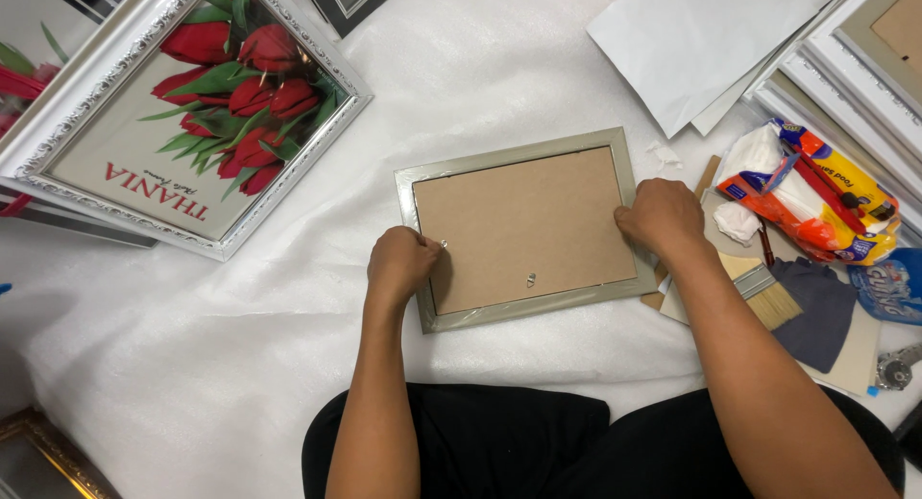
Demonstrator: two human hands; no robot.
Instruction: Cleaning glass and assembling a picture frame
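- Pressing down at both ends, the person's two hands sit on a small picture frame (pixel 525 230) lying face down in the middle of a white sheet (pixel 240 365).
- The left hand (pixel 401 262) is curled at the frame's left edge, fingertips bunched narrow right by a small metal clip (pixel 443 243) on the brown backing board (pixel 523 228). Whether they actually pinch the clip, I cannot tell.
- The right hand (pixel 663 216) rests on the frame's right edge, fingers bent and close together, flat against the silver rim and not gripping anything separate.
- A little hanger tab (pixel 530 280) shows low on the backing board, between the hands and apart from both.
- Up at the top left lies a larger ornate silver frame (pixel 182 105) with a picture of red tulips, well apart from the small frame.
- Just right of the right hand: a flat paintbrush (pixel 764 292) with pale bristles, a dark cloth (pixel 816 312) beside it, and an orange-and-white plastic packet (pixel 816 196) above them.
- White paper sheets (pixel 701 38) spread at the top right, with a stack of white frames (pixel 855 67) at the far right edge.
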